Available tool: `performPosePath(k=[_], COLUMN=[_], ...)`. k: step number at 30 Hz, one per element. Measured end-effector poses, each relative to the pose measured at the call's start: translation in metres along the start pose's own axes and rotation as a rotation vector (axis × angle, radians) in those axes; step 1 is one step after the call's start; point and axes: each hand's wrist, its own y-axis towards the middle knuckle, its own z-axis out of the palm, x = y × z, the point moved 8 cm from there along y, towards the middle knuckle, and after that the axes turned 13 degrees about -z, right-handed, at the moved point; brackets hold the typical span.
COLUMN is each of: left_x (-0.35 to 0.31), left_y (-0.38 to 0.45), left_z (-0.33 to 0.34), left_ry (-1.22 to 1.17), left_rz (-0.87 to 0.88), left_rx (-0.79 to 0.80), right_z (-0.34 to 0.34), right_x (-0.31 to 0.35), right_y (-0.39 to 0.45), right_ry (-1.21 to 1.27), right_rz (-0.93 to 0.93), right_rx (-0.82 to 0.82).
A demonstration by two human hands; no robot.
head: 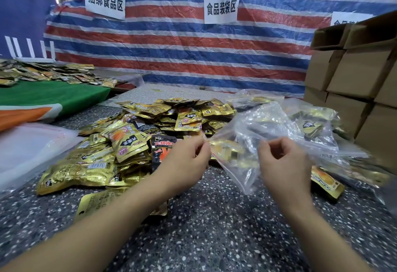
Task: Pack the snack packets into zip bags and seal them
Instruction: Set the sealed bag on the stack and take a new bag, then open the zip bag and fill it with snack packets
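Leftmost, a green cloth (49, 95) covers a neighbouring surface strewn with small gold packets (43, 74), and nearer the camera a stack of flat clear plastic bags (28, 149) lies on the speckled dark desk (214, 228). Just right of that stack spreads a big heap of gold snack packets (133, 138), piled loosely over one another, with a black packet (161, 149) printed in red lying among them near the heap's front edge. The left hand (184, 164) is raised above that edge, its thumb and forefinger pinching the left corner of a clear zip bag (242, 160) at its opening, the other fingers curled. The zip bag hangs between the two hands, off the desk, with gold packets visible inside through the plastic. The right hand (283, 164) pinches the bag's top edge on the other side, fingers curled in much the same way. Behind and right of the hands lie several more clear bags already holding packets (311, 121), crumpled together on the desk, and one loose gold packet (326, 183) lies flat just right of the right wrist. Stacked cardboard boxes (354, 74) stand at the far right. Along the back hangs a red, white and blue striped tarp (171, 46) bearing white paper signs (221, 6).
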Motion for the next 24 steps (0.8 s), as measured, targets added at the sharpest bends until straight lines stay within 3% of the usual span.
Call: performPosePath(k=[4, 7, 12, 18, 24], left_x=[-0.019, -0.033, -0.032, -0.024, -0.021], left_y=[-0.017, -0.034, -0.045, -0.030, -0.015], left_z=[-0.002, 0.016, 0.043, 0.027, -0.004], left_ry=[0.070, 0.219, 0.469, 0.268, 0.079], left_rz=[0.195, 0.348, 0.393, 0.307, 0.294], left_rx=[-0.118, 0.008, 0.168, 0.127, 0.026], right_z=[0.011, 0.014, 0.020, 0.018, 0.027], right_x=[0.007, 0.006, -0.010, -0.029, -0.022], right_y=[-0.005, -0.006, -0.007, -0.005, -0.006], right_ry=[-0.120, -0.108, 0.050, 0.187, 0.246], right_rz=[-0.069, -0.065, 0.071, 0.206, 0.196], right_rx=[0.045, 0.062, 0.093, 0.061, 0.190])
